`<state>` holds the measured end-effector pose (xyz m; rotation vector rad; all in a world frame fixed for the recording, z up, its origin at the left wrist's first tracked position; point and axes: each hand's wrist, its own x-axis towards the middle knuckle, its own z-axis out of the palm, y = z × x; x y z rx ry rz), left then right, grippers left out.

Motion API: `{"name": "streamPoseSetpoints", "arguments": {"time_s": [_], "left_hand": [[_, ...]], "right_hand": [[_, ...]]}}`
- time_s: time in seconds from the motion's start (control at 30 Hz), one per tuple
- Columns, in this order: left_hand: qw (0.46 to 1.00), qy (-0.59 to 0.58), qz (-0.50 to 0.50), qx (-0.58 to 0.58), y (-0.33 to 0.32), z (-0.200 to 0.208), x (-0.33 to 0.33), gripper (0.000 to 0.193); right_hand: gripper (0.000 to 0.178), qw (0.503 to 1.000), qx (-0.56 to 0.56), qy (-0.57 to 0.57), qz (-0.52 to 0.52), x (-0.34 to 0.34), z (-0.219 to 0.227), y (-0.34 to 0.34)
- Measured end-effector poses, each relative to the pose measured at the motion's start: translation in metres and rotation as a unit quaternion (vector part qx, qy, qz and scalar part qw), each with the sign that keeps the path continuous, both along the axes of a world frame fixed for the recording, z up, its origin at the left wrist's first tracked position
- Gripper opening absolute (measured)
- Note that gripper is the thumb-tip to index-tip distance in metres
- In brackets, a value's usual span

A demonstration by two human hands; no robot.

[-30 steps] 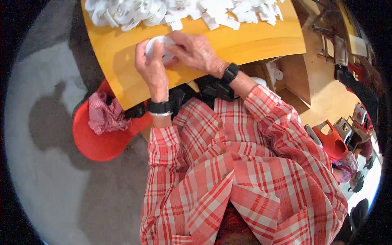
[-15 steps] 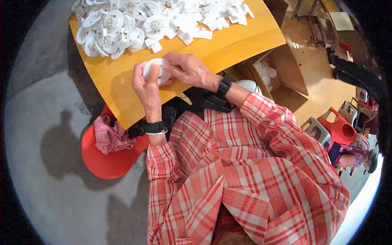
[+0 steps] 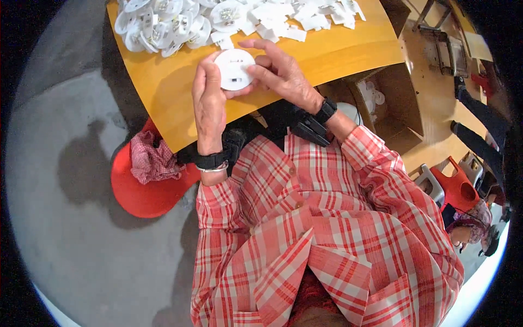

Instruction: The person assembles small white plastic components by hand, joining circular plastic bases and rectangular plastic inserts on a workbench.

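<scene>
A round white plastic disc [image 3: 229, 67] with a small dark slot and tiny metal bits on its face is in my left hand [image 3: 209, 106]. The thumb lies along the disc's left rim and the fingers curl beneath it. My right hand [image 3: 286, 73] is at the disc's right side, its thumb tip touching the face near the edge. The right index finger stretches out above the disc, apart from the thumb. Both hands are over the near part of the yellow table [image 3: 169, 90]. Farther back lies a heap of similar white discs [image 3: 182, 22], partly cut off by the frame.
Flat white plastic pieces [image 3: 272, 16] lie beside the heap. A cardboard box [image 3: 400, 117] with white parts inside stands below the table's right side. At left, a red stool [image 3: 139, 193] bears a pink checked cloth [image 3: 155, 158]. Another person's dark-clad legs [image 3: 482, 122] show at far right.
The disc now faces up with its slot and metal bits showing. My right fingers have spread away from its face. The whole view has shifted, so the table appears higher and farther right.
</scene>
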<state>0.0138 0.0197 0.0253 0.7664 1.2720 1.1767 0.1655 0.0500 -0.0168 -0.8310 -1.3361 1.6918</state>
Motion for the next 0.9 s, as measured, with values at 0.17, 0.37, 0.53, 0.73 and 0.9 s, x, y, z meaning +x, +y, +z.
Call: {"name": "streamPoseSetpoints", "arguments": {"time_s": [0.17, 0.37, 0.53, 0.73, 0.9], "left_hand": [[0.999, -0.032, -0.01, 0.007, -0.003, 0.012, -0.004, 0.049], [0.998, -0.034, -0.016, 0.044, -0.006, 0.028, -0.005, 0.046], [0.998, -0.028, -0.021, 0.051, -0.007, 0.029, -0.007, 0.044], [0.997, -0.059, 0.015, 0.042, -0.003, 0.022, -0.002, 0.039], [0.997, 0.037, 0.065, -0.008, 0.003, 0.01, 0.002, 0.024]], "right_hand": [[0.033, 0.999, 0.048, -0.014, 0.001, 0.0, 0.013, -0.003], [0.026, 0.976, 0.189, -0.104, -0.025, -0.003, 0.022, -0.002], [0.026, 0.965, 0.234, -0.111, -0.034, -0.004, 0.026, -0.003], [0.029, 0.961, 0.249, -0.102, -0.055, -0.004, 0.021, -0.002], [0.046, 0.982, 0.165, -0.092, -0.013, -0.003, 0.009, -0.004]]}}
